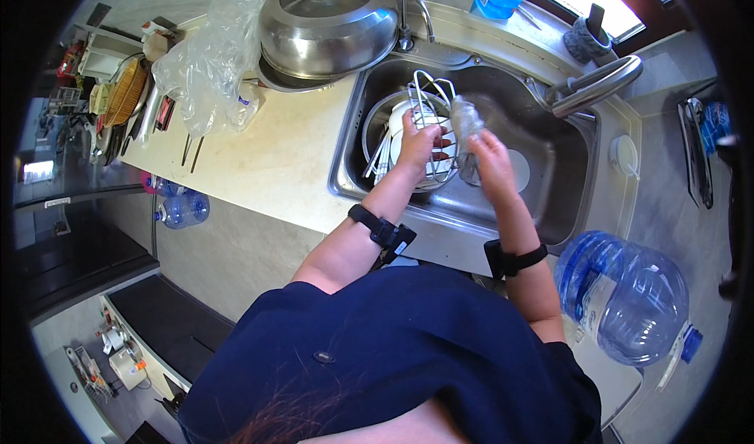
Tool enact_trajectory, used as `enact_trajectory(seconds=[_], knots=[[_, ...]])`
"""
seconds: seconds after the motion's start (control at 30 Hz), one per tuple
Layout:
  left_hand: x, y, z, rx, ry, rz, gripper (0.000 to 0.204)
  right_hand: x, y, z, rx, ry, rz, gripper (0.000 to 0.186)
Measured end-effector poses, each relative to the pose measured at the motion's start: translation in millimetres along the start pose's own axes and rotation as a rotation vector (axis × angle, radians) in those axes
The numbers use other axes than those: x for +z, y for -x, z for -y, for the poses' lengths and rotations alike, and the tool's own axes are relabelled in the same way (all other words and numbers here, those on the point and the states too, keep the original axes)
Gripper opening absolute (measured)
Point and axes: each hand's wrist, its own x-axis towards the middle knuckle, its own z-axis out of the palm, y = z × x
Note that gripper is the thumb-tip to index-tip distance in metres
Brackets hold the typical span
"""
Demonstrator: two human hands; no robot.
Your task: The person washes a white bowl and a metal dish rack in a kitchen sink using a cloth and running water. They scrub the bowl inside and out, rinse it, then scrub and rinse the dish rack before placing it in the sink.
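Note:
My left hand (424,140) is closed around a metal wire rack (417,78), which it holds tilted above the dishes in the left part of the sink (559,179). Just to the right, my right hand (493,160) grips a crumpled greyish cloth (467,119) beside the rack's wires. Below the rack, a round metal basin (366,134) holds white bowls (398,120) and several thin sticks that look like chopsticks (380,155). Partly behind my right hand, a pale round plate (519,169) lies on the sink bottom.
A faucet (601,87) reaches in from the right. A large lidded steel pot (330,40) stands behind the sink's left corner, beside a clear plastic bag (208,71). A big water bottle (636,299) lies at the right. Knives and a basket (126,95) sit far left.

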Motion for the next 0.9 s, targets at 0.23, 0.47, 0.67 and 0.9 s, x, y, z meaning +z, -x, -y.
enact_trajectory(seconds=[0.23, 0.47, 0.67, 0.9], knots=[[20.1, 5.5, 9.5, 0.049, -0.307, 0.065, 0.075, 1.1, -43.6, -2.3, -0.062, 1.043, -0.200, 0.033], [13.5, 11.5, -5.4, -0.127, -0.115, 0.200, 0.067, -7.2, -84.9, 5.5, -0.215, 1.048, -0.181, 0.050], [3.9, -1.1, -23.6, 0.103, -0.060, -0.002, 0.061, 7.0, 0.6, -32.5, -0.324, 0.945, -0.076, 0.032], [9.7, 14.6, -16.6, -0.118, -0.145, 0.320, 0.064, -11.8, -57.6, 7.2, -0.508, 1.263, -0.234, 0.039]])
